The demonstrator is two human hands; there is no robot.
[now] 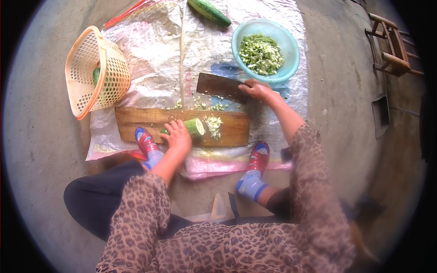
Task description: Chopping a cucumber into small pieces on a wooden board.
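My left hand (178, 135) grips a cut green cucumber (194, 127) lying on a wooden cutting board (143, 117). The cucumber's pale cut face points right, beside a small heap of chopped pieces (214, 127). In my right hand (258, 90) is a cleaver (220, 86) with a dark, broad blade. The blade points left, held beyond the board's far edge and apart from the cucumber. Just past my right hand stands a light blue plastic basin (294, 61) holding chopped green vegetable (262, 54).
A woven plastic sheet (146, 54) lies under everything, with scattered bits beyond the board. One whole cucumber (210, 13) rests at its far side. On the left, a perforated plastic basket (117, 73) contains something green. Wooden stool (392, 47) at far right. My shoes (258, 157) flank the board's near edge.
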